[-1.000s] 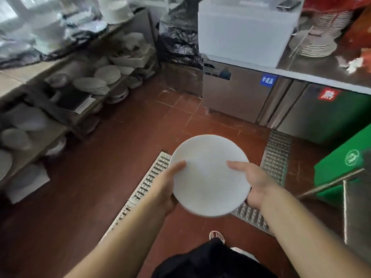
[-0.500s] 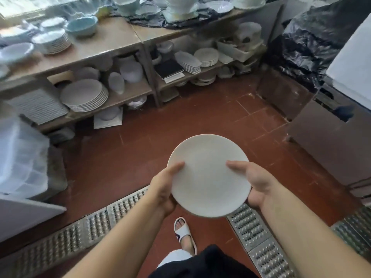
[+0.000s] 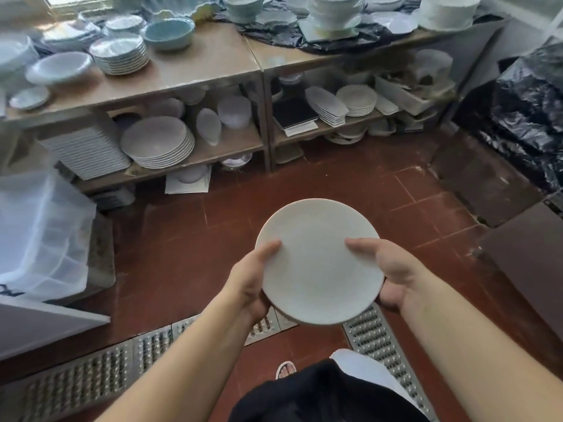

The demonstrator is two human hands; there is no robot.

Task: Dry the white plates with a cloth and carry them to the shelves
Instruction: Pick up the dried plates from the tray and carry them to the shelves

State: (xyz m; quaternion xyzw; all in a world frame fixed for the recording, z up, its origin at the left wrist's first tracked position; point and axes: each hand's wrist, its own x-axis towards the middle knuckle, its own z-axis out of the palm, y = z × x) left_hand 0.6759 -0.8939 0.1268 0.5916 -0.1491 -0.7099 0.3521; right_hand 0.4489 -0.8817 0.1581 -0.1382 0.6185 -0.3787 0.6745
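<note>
The floor (image 3: pixel 189 239) is laid with reddish-brown tiles, crossed near the bottom by a perforated metal drain grate (image 3: pixel 91 379). Two wooden shelving units (image 3: pixel 213 65) stand side by side along the far wall, their tops and lower shelves crowded with stacked crockery. Daylight falls on the upper left. Black plastic sheeting (image 3: pixel 530 117) covers something at the right, and a translucent plastic crate (image 3: pixel 39 236) stands at the left.

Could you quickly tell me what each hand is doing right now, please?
Left hand: grip closed on the white plate, thumb on top.
Right hand: grip closed on the same plate's opposite edge.
</note>
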